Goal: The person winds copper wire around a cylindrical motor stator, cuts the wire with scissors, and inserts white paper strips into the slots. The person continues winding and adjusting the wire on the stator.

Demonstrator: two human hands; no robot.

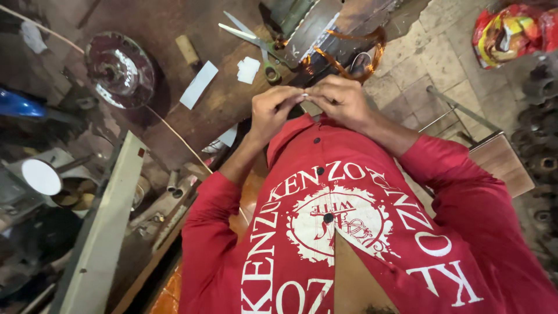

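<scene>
The head view looked straight down the front of a person in a red long-sleeved shirt [360,232] with white printing, toward a dark brown wooden table [174,35]. Both hands met in front of the chest, above the table's near edge. The left hand [273,110] and the right hand [343,102] were touching at the fingertips, and each grip was narrow, pinched on a small white strip of paper-like material [304,94] held between the two hands. Only a sliver of that strip showed between the fingers, so its full shape could not be told.

Just beyond the right hand, a loop of thin coppery-orange wire [354,55] curled above the table's edge. A pair of metal scissors with green handles [256,43] lay open on the table, near the hands but apart from them. Just beside the scissors lay a small white square scrap [248,70], and farther left a long white rectangular strip [199,85]. A short tan cylinder [187,49] lay beyond that strip. Well to the left sat a round, shiny metal disc-shaped part [119,70].

Off the table, a paved stone floor [442,52] showed to the right, with a red and yellow plastic bag [511,32] in the far corner.
</scene>
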